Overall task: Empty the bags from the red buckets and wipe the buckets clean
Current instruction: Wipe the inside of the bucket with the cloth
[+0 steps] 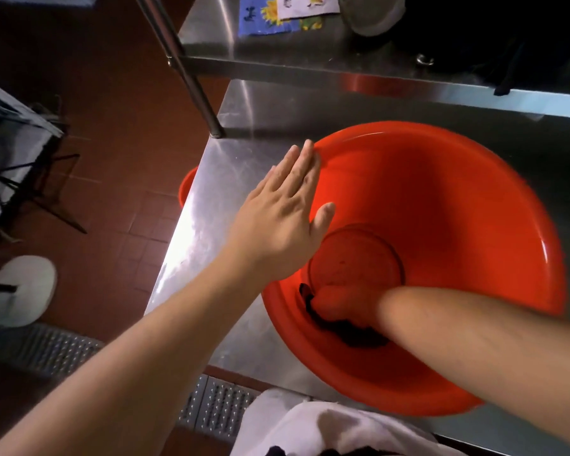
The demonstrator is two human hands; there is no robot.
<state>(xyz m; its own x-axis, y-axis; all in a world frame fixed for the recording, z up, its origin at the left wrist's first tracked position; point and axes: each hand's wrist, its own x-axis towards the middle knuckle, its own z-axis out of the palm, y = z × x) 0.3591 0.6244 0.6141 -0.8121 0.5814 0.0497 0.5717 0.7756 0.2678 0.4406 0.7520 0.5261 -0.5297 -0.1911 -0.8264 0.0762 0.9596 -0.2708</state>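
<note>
While the left hand lies flat-fingered on the big red plastic bucket's left rim, the right hand presses a dark cloth inside; its fingers are too blurred to tell.

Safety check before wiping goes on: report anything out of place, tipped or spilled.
The red bucket on the steel table juts past the near edge. Nothing looks spilled.

Left forearm reaching toward one o'clock, left hand flat with fingers straight and thumb spread, right forearm angled toward nine o'clock, right hand blurred, fingers curled downward
</note>
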